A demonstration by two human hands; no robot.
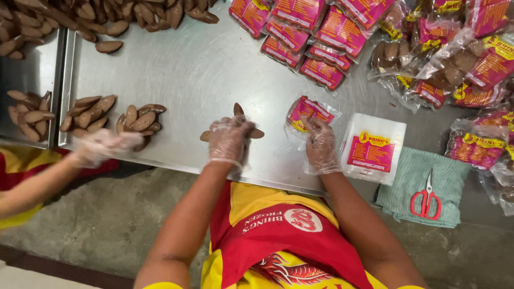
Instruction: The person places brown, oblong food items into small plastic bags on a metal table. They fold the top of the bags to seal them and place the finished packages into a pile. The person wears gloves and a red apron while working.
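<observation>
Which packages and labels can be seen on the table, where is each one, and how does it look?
Clear bag with magenta-yellow label: in right hand.
Stack of empty bags: right of it, white, magenta-yellow labels.
Filled packs: top centre rows, magenta labels.
Filled clear packs: top right heap, brown pieces inside.

The brown oval pieces (251, 131) under the left hand (229, 140) are largely covered by the gloved palm; only tips are seen at 12, 3 and 9 o'clock of it, so their number cannot be told. The contents of the small clear bag (306, 113) are masked by its pink label and by the right hand (321, 145). A co-worker's gloved hand (104, 145) at 9 o'clock is blurred, and its arm is cut by the left edge. The heap of brown pieces (107, 13) at 11 o'clock is cropped by the top edge. The filled packets (482, 69) at 2 o'clock are cut by the right edge.
</observation>
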